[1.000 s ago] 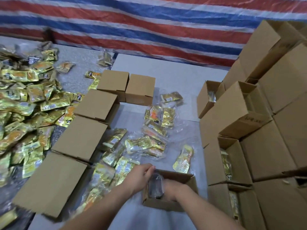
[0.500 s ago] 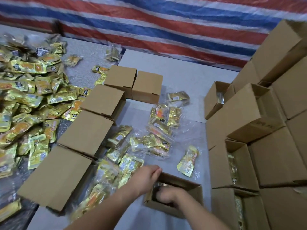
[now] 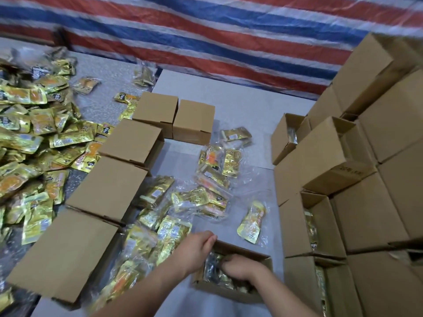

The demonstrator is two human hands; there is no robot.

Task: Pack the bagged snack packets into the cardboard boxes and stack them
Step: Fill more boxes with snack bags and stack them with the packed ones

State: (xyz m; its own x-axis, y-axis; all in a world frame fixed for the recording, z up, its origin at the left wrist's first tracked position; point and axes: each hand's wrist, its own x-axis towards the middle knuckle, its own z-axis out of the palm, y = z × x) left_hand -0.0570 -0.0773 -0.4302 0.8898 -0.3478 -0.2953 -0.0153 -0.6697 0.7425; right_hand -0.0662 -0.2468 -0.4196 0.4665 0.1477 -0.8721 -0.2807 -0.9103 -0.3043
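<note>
Both hands have gone deeper into the open cardboard box [image 3: 231, 291] than a second ago, and the clear bag that stood upright between them then now lies pushed down inside it. Right hand [image 3: 240, 267] is inside the box with its fingers curled down onto the bagged snack packets [image 3: 212, 268], its grip bent over the bag's top; whether it pinches the plastic or only presses it cannot be told. Left hand [image 3: 196, 248] rests on the box's left wall, fingers together and folded over the rim, holding the box steady. This box sits on the grey worktop [image 3: 240, 106] at the near edge of the view.

Just beyond it, more clear bags of gold packets [image 3: 201, 197] lie scattered across the worktop, one single bag [image 3: 251, 221] lying apart near the box's far right corner. To the left runs a diagonal row of closed cardboard boxes [image 3: 109, 186], five in all. Past that row lies a big heap of loose gold packets [image 3: 27, 143]. On the right rises a stack of cardboard boxes [image 3: 366, 213], several lying on their sides with packets visible inside. A red, white and blue striped tarpaulin [image 3: 206, 37] hangs behind.
</note>
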